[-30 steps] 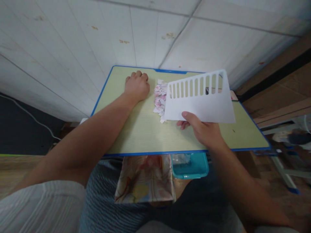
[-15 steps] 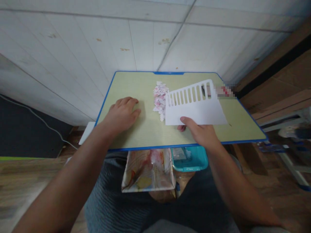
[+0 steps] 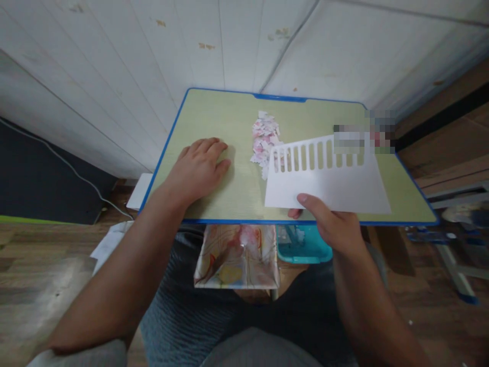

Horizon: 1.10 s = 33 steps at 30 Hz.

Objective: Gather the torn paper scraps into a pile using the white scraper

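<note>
My right hand (image 3: 334,221) grips the near edge of a thin white sheet (image 3: 324,188), thumb on top and fingers beneath. A row of long narrow slots is cut along the sheet's far side. It is held tilted over the right half of a small table (image 3: 237,201). Just left of the sheet, and partly covered by it, lies a heap of small pink-and-white jagged paper pieces (image 3: 264,135). On the table's left side rests my left hand (image 3: 202,171), palm down, fingers stretched, holding nothing.
Blue trim (image 3: 214,221) edges the table. Below its front edge are a patterned open box (image 3: 237,284) and a teal bin (image 3: 319,250) with plastic inside. A white panelled wall (image 3: 183,56) stands behind, with a cable (image 3: 290,43) running down it. The back right corner is pixelated.
My right hand has drawn the white sheet nearer to me and a little rightward. My left hand stays flat on the table. The head view has shifted and tipped down slightly.
</note>
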{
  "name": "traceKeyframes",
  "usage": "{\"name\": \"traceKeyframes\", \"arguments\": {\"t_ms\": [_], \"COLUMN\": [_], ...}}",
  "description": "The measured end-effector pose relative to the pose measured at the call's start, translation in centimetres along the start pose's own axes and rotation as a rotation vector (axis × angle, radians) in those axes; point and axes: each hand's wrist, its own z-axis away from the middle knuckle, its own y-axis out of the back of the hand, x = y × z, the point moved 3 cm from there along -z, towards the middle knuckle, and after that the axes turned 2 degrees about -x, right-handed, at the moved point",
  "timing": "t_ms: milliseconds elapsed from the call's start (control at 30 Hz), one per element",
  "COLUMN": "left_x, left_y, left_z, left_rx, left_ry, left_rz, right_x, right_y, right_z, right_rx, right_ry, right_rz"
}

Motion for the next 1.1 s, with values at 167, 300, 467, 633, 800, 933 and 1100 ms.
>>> {"name": "traceKeyframes", "arguments": {"t_ms": [167, 300, 467, 633, 800, 933, 1100], "left_x": [0.6, 1.2, 2.3, 2.8, 2.5, 2.6, 2.5], "left_y": [0.0, -0.1, 0.4, 0.3, 0.2, 0.6, 0.7], "left_z": [2.6, 3.7, 4.5, 6.0, 6.1, 5.9, 5.9], "left_rx": [-0.033, -0.031, -0.059, -0.049, -0.032, -0.029, -0.019], "left_ry": [0.03, 0.039, 0.022, 0.005, -0.01, -0.008, -0.007], "left_rz": [0.013, 0.004, -0.035, -0.033, -0.033, -0.023, -0.007], "right_x": [0.5, 0.7, 1.5, 1.5, 0.8, 0.5, 0.5], "right_y": [0.2, 0.5, 0.9, 0.8, -0.5, -0.9, -0.1], "right_z": [0.4, 0.9, 0.5, -1.9, -4.1, -4.0, -3.3], "right_rx": [-0.067, -0.129, 0.027, 0.208, 0.211, 0.119, 0.158], "right_ry": [0.004, 0.04, 0.044, 0.014, 0.014, 0.045, 0.076], "right_rz": [0.014, 0.01, -0.067, -0.068, -0.003, 0.041, 0.056]}}
